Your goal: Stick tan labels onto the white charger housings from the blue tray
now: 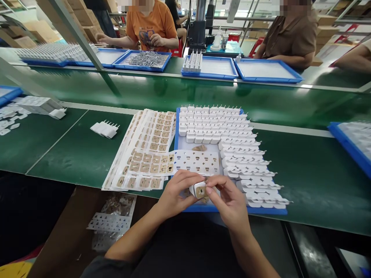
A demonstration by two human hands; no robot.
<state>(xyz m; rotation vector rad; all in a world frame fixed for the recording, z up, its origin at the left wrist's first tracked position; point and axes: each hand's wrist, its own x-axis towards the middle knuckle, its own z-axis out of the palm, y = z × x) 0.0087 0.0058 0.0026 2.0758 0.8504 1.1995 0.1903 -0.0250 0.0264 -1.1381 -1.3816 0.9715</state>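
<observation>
Clamped between thumb and fingers of left hand [176, 195]: one white plug [192, 190], held over the near edge of the tray, tan sticker [201, 192] on its face. Closed together at the sticker's right edge: thumb and forefinger of right hand [233, 199]. Directly under and ahead of both hands: blue tray [276, 211], with rows of plugs [214, 125] along its far and right sides, prongs outward. Just beyond left hand: sticker sheets [145, 144], stacked and overlapping, one reaching across the tray. Farther left, on green table [72, 154]: small plug group [104, 129]. Below left forearm: clear bag [116, 206] and scrap sheet [110, 222]. Past the table: green belt [162, 90], then metal parts [147, 59] in another tray. Beyond: person in orange [158, 25], person in brown [295, 36], cardboard boxes [42, 31] far left.
</observation>
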